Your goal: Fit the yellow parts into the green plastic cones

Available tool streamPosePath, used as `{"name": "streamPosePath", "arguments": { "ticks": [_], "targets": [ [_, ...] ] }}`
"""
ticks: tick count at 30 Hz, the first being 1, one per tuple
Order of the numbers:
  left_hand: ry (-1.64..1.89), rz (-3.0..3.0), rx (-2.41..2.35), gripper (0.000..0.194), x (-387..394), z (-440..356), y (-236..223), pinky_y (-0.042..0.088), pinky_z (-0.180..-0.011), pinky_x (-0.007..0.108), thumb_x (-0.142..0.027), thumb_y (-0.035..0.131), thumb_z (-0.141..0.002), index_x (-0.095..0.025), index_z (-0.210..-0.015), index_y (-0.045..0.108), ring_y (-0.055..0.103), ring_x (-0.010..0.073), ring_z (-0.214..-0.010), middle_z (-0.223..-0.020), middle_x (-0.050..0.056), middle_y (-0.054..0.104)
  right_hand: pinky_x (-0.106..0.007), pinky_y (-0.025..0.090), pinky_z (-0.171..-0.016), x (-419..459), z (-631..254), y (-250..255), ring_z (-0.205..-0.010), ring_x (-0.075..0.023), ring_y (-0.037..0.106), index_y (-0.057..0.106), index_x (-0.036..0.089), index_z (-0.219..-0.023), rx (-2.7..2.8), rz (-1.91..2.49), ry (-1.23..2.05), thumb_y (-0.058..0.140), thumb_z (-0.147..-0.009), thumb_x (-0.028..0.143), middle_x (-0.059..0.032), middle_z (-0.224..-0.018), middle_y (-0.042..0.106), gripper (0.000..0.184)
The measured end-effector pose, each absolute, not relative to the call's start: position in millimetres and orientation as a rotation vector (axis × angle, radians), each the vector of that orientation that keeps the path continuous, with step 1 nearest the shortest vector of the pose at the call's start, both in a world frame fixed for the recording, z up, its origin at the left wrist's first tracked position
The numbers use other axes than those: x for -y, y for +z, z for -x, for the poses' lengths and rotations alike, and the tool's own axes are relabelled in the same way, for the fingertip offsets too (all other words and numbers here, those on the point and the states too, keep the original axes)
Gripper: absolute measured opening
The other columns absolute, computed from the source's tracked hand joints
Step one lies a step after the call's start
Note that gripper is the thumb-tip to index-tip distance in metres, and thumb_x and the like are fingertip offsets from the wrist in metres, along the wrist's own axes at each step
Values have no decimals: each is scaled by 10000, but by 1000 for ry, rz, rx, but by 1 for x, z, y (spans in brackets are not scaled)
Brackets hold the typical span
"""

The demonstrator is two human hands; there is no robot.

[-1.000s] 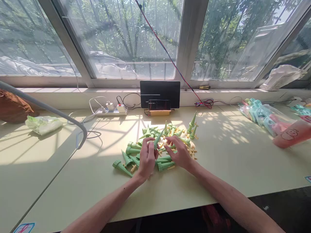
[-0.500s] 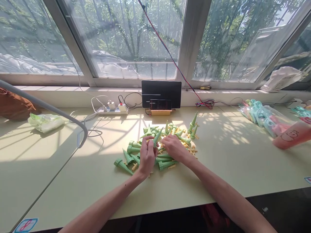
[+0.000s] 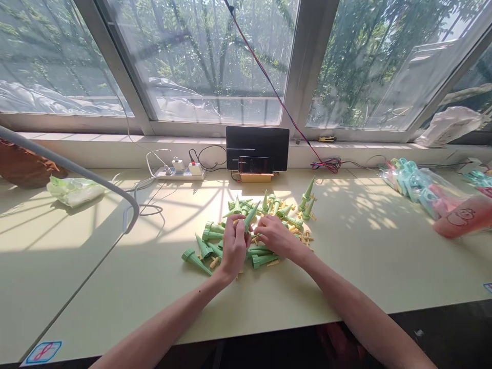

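My left hand (image 3: 235, 248) is closed round a green plant watering spike (image 3: 251, 215), its pointed tip slanting up to the right. Close beside it, my right hand (image 3: 279, 237) has its fingers pinched together near the spike's lower end. What those fingers grip, if anything, is hidden. Around both hands lies a pile of similar green spikes (image 3: 195, 260) with ribbed caps, mixed with small yellow valve pieces (image 3: 306, 237). At the pile's right edge, two spikes fitted with yellow pieces (image 3: 307, 197) stand upright.
Behind the pile, a black tablet (image 3: 257, 141) and a phone (image 3: 255, 164) rest in a stand. A power strip (image 3: 180, 175) with plugs lies left of them. Bagged teal and pink items (image 3: 418, 184) are at right, a grey curved bar (image 3: 77, 166) at left.
My right hand has moved left to the held spike, and its spread fingers have come together. My left hand keeps hold of the spike. The whole view has shifted slightly.
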State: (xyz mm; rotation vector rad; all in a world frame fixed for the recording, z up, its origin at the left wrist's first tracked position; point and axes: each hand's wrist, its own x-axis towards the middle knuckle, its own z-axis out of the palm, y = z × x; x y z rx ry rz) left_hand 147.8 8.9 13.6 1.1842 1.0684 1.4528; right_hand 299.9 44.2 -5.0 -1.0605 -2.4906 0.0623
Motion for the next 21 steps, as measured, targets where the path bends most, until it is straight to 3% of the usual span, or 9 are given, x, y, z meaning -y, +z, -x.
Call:
{"name": "streamPosePath", "arguments": {
  "ticks": [13, 21],
  "targets": [
    [1452, -1188, -1066, 132, -8, -148, 13, 291, -403, 174, -349, 455, -940, -223, -974, 479, 385, 76, -418, -557, -85, 348, -273, 336, -685, -42, -298, -5, -774, -163, 415, 618, 158, -790, 2596, 1126, 69, 594, -892, 84, -39, -817, 515, 129],
    [1444, -1150, -1048, 155, -9, -148, 17, 302, -395, 173, -363, 451, -937, -217, -982, 474, 410, 54, -413, -724, -29, 575, -308, 402, -744, -39, -302, -4, -839, -197, 453, 572, 159, -800, 2496, 1070, 73, 480, -913, 39, -64, -851, 527, 189]
  ]
}}
